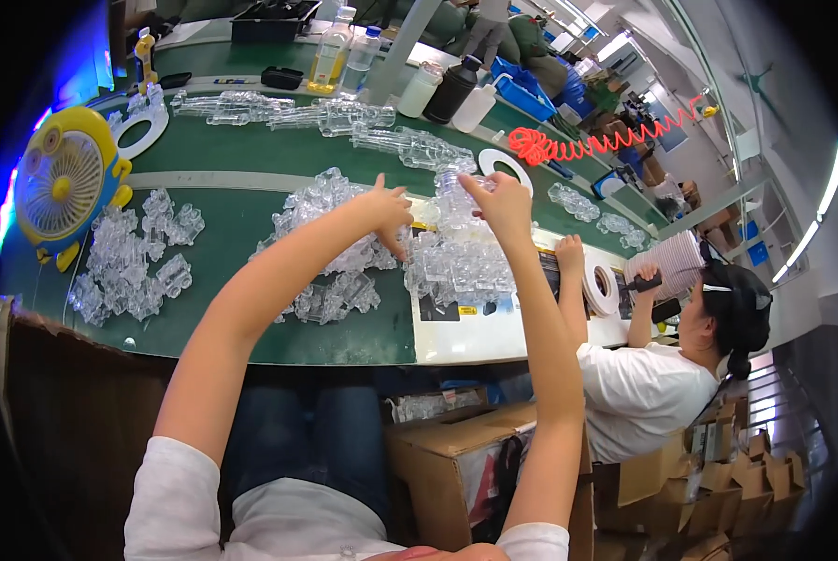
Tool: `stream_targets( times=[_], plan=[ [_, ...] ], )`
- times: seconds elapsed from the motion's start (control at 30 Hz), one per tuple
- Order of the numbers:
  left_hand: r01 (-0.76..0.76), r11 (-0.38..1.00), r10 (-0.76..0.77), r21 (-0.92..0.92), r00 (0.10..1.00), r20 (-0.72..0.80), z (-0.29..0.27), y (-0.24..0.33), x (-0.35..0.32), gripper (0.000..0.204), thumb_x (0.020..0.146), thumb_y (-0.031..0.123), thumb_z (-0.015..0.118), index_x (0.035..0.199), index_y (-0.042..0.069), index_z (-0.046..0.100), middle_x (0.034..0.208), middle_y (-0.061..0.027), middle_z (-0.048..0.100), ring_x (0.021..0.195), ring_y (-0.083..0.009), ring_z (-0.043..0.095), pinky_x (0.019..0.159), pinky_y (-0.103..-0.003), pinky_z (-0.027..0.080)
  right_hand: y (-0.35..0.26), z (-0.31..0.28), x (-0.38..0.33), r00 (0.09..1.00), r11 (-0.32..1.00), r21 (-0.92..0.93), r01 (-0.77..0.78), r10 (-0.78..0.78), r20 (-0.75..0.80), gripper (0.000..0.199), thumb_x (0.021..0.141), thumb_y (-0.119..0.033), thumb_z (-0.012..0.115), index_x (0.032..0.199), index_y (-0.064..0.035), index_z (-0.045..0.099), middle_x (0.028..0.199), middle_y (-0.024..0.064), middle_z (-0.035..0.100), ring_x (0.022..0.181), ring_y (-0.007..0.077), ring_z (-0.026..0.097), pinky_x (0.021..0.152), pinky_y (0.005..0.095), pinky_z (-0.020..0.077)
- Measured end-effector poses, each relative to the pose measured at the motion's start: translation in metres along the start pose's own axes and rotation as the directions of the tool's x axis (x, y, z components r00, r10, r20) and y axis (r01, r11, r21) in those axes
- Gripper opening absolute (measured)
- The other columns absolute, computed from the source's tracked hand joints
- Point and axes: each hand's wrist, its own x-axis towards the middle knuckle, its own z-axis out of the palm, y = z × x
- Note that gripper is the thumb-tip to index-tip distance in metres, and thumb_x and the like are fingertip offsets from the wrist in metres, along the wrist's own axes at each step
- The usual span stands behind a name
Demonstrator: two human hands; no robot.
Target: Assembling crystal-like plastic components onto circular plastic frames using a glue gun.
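Both bare forearms are reaching up from the lower edge toward twelve o'clock, over the green counter [250, 210]. The left hand [386, 210] is hovering palm-down with fingers curled and the thumb pointing down at the heap of clear plastic parts [339, 234]; whether it is gripping a piece, I cannot tell. The right hand [498, 201] is bending at the wrist, its fingers pinching closed on a clear plastic piece [454, 182] held at its ten o'clock, just above the stacked clear parts [461, 262] lying on a white sheet [494, 337]. At nine o'clock a yellow fan [62, 182] is standing beside more clear parts [134, 262]. At three o'clock another person's hand [568, 252] is resting near a tape roll [604, 288].
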Motion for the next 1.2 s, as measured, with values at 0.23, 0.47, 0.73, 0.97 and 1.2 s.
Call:
stream_targets(
  times=[0.23, 0.47, 0.73, 0.97, 1.2],
  plan=[
    [0.137, 0.990, -0.139, -0.043, 0.989, -0.051, 0.020, 0.003, 0.015, 0.074, 0.069, 0.069, 0.055, 0.111, 0.007, 0.062, 0.119, -0.0069, 0.054, 0.111, -0.0291, 0.050, 0.086, -0.062, 0.035, 0.020, 0.068, 0.022, 0.999, 0.968, -0.247, 0.034, -0.034, 0.006, 0.055, 0.073, -0.052, 0.063, 0.068, 0.0031, 0.064, 0.054, 0.0125, 0.062, 0.054, 0.0268, 0.064, 0.061, 0.0357, 0.0518],
    [0.244, 0.969, -0.245, 0.042, 0.970, 0.015, 0.014, 0.007, 0.005, 0.072, 0.071, 0.068, 0.053, 0.109, 0.008, 0.062, 0.118, -0.0075, 0.055, 0.109, -0.0279, 0.050, 0.086, -0.060, 0.035, -0.010, 0.082, 0.011, 0.978, 0.900, -0.436, 0.014, 0.079, 0.194, 0.045, 0.070, -0.046, 0.069, 0.084, -0.0034, 0.068, 0.086, 0.0166, 0.066, 0.080, 0.0306, 0.065, 0.065, 0.0385, 0.0527],
    [0.121, 0.989, -0.106, 0.089, 0.982, -0.155, 0.007, 0.012, 0.009, 0.076, 0.068, 0.072, 0.052, 0.107, 0.008, 0.061, 0.111, -0.0110, 0.058, 0.106, -0.0304, 0.053, 0.092, -0.063, 0.029, 0.000, 0.050, -0.007, 0.993, 0.866, -0.487, 0.113, -0.111, 0.034, 0.045, 0.072, -0.049, 0.066, 0.092, -0.0088, 0.061, 0.092, 0.0113, 0.058, 0.075, 0.0299, 0.063, 0.062, 0.0422, 0.0490],
    [0.064, 0.995, -0.035, 0.081, 0.945, -0.325, 0.005, 0.014, -0.014, 0.058, 0.069, 0.063, 0.059, 0.096, 0.012, 0.064, 0.100, -0.0113, 0.058, 0.103, -0.0305, 0.053, 0.094, -0.062, 0.029, -0.015, -0.026, -0.087, 0.967, 0.919, -0.351, 0.181, -0.231, -0.106, 0.027, 0.078, -0.035, 0.065, 0.091, -0.0114, 0.062, 0.083, 0.0048, 0.061, 0.066, 0.0223, 0.061, 0.057, 0.0348, 0.0477],
    [0.015, 0.995, 0.027, 0.096, 0.907, -0.421, 0.018, 0.026, -0.001, 0.035, 0.068, 0.037, 0.070, 0.094, 0.014, 0.066, 0.105, -0.0105, 0.055, 0.113, -0.0282, 0.045, 0.095, -0.058, 0.030, -0.002, -0.114, -0.223, 0.992, 0.985, -0.171, 0.002, -0.022, -0.121, 0.016, 0.077, -0.018, 0.068, 0.090, -0.0090, 0.066, 0.081, 0.0045, 0.061, 0.056, 0.0135, 0.056, 0.051, 0.0268, 0.0428]
  ],
)
